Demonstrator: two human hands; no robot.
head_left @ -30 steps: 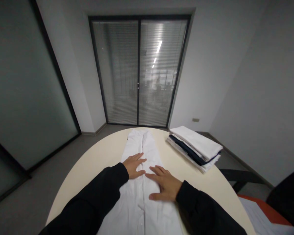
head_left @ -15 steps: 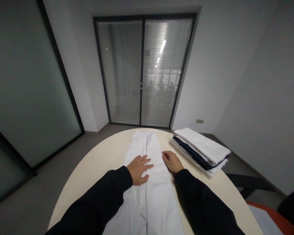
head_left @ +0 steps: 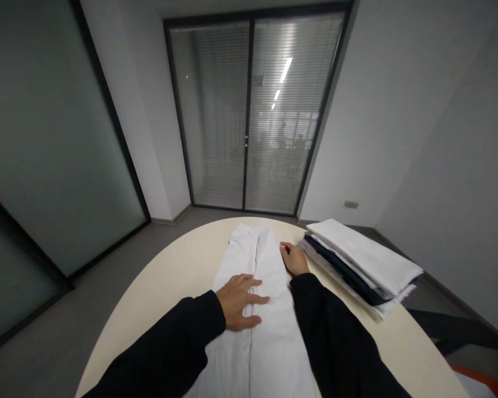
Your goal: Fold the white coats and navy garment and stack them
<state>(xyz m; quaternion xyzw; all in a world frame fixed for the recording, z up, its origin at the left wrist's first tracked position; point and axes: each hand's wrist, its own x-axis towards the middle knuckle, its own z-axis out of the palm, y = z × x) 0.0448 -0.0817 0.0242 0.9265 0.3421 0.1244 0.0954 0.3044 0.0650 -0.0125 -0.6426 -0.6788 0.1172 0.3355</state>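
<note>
A long piece of white cloth [head_left: 269, 331], likely a garment, lies lengthwise on the round table, its two sides meeting along a middle line and its far end narrower. My left hand [head_left: 239, 303] rests flat on it with fingers spread across that line. At the cloth's far right edge is my right hand [head_left: 295, 260], fingers curled and closed; whether they pinch the edge is hidden. The near end of the cloth runs out of view.
A stack of folded white and dark blue cloths [head_left: 365, 260] stands on the right of the cream round table [head_left: 170, 276]. Beyond the table are a wall and a glazed door with blinds [head_left: 219, 121]. Something orange [head_left: 477, 378] shows at lower right.
My right hand has slid farther away along the cloth's right edge. The left hand stays spread on the cloth, slightly nearer me. The view has shifted a little.
</note>
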